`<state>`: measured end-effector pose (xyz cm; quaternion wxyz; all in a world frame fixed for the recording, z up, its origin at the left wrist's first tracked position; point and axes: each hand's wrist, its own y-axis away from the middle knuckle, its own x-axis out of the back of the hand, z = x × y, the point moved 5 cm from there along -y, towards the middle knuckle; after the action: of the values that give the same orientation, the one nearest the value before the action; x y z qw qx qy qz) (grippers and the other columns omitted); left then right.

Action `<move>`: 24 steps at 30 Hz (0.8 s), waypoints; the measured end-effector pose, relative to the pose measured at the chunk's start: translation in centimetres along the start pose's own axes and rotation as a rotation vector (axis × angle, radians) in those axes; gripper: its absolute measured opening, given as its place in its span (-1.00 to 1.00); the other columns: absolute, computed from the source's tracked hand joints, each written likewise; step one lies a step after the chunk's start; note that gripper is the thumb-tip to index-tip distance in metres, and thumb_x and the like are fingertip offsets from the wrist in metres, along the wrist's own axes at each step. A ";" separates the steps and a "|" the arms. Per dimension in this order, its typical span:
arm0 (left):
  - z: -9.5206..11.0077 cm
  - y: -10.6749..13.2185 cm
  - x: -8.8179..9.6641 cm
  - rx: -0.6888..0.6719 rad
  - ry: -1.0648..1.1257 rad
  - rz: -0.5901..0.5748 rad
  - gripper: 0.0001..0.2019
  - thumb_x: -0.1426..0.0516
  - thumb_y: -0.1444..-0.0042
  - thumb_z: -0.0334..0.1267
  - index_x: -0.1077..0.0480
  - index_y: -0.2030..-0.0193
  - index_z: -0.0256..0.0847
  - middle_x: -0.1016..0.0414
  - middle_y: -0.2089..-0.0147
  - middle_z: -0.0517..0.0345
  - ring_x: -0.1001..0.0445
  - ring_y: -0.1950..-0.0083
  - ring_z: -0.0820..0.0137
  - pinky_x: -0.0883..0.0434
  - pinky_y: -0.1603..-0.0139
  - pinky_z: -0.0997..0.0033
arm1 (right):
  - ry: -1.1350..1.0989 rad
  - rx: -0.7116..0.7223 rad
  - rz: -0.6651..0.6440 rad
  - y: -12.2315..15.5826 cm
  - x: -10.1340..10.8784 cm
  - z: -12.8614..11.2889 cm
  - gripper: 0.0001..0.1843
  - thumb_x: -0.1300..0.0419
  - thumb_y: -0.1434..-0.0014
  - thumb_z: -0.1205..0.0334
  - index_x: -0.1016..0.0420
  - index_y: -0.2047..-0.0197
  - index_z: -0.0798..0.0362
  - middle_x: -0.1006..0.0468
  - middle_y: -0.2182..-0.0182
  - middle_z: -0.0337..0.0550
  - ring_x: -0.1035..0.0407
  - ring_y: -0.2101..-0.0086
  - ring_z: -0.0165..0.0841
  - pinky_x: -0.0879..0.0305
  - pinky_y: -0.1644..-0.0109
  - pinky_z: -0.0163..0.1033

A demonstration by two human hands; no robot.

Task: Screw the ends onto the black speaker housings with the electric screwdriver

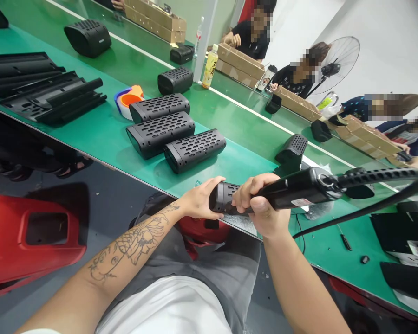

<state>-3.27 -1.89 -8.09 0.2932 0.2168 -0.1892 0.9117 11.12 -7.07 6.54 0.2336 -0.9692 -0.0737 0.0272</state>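
My left hand (200,199) wraps round the end of a black perforated speaker shell (225,197) at the table's near edge. My right hand (261,204) is closed round the handle of a black electric screwdriver (299,190), whose cable (369,208) runs off to the right. The tool lies level, over the shell. Both hands touch each other above my lap.
Three finished speaker shells (176,134) lie side by side on the green table (101,130). Black plastic trays (42,88), a tape roll (127,99) and more shells sit further left. Several people sit across the table with cardboard boxes (240,62). A red bin (31,236) stands at left.
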 end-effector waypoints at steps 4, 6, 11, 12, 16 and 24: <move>-0.1 0.3 0.1 -0.026 -0.015 0.013 0.24 -0.62 0.00 -0.02 -0.08 -0.71 -0.04 -0.47 -0.57 -0.24 -0.61 -0.49 -0.17 -0.63 -0.46 -0.15 | 0.021 -0.020 0.034 0.7 -0.2 0.0 -0.50 -0.65 -0.25 -0.22 -0.55 0.21 -0.08 -0.56 0.52 -0.38 -0.45 0.56 -0.37 -0.55 0.37 -0.15; 0.0 1.2 -0.7 -0.040 -0.069 0.068 0.23 -0.60 -0.04 0.02 -0.05 -0.71 -0.06 -0.44 -0.59 -0.29 -0.58 -0.53 -0.21 -0.60 -0.50 -0.20 | 0.004 0.005 0.082 0.9 0.2 -1.2 -0.48 -0.65 -0.23 -0.26 -0.57 0.19 -0.08 -0.56 0.53 -0.39 -0.45 0.58 -0.36 -0.55 0.39 -0.15; 2.1 7.9 -5.4 -0.072 -0.342 0.455 0.35 -0.56 -0.13 0.20 0.16 -0.79 -0.15 -0.41 -0.56 -0.51 -0.50 -0.57 -0.43 -0.56 -0.52 -0.44 | 0.066 0.184 0.422 0.5 8.2 -5.5 -0.51 -0.60 -0.28 -0.28 -0.63 0.16 -0.06 -0.51 0.56 -0.42 -0.41 0.63 -0.36 -0.53 0.47 -0.15; 2.8 9.5 -6.7 -0.082 -0.386 0.487 0.35 -0.53 -0.17 0.18 0.20 -0.82 -0.16 -0.41 -0.55 -0.53 -0.51 -0.55 -0.45 -0.59 -0.48 -0.46 | 0.171 0.206 0.551 0.5 11.0 -6.0 -0.56 -0.59 -0.32 -0.23 -0.64 0.14 -0.06 -0.52 0.55 -0.40 -0.43 0.61 -0.34 -0.53 0.45 -0.14; 5.9 12.0 -10.6 -0.314 -0.399 0.248 -0.04 -0.34 -0.33 -0.20 -0.08 -0.79 -0.22 -0.56 -0.42 -0.41 -0.69 -0.31 -0.15 -0.73 -0.31 -0.15 | 0.531 0.275 0.882 1.0 21.3 -5.1 -0.61 -0.60 -0.34 -0.13 -0.65 0.28 -0.05 -0.54 0.56 -0.28 -0.44 0.57 -0.30 -0.43 0.47 -0.13; 10.8 -2.0 -3.2 -0.556 -0.530 -0.280 0.02 -0.44 -0.07 -0.44 -0.40 -0.68 0.24 -0.38 -0.73 -0.01 -0.33 -0.72 -0.20 -0.16 -0.79 -0.29 | 0.517 0.292 0.805 2.7 25.2 -1.4 -0.64 -0.60 -0.34 -0.05 -0.61 0.31 -0.07 -0.52 0.59 -0.29 -0.40 0.60 -0.30 -0.46 0.52 -0.11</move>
<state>3.37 -6.85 -0.25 0.4029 0.3803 -0.4662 0.6897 36.51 -6.10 6.07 0.3486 -0.8529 0.3710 -0.1157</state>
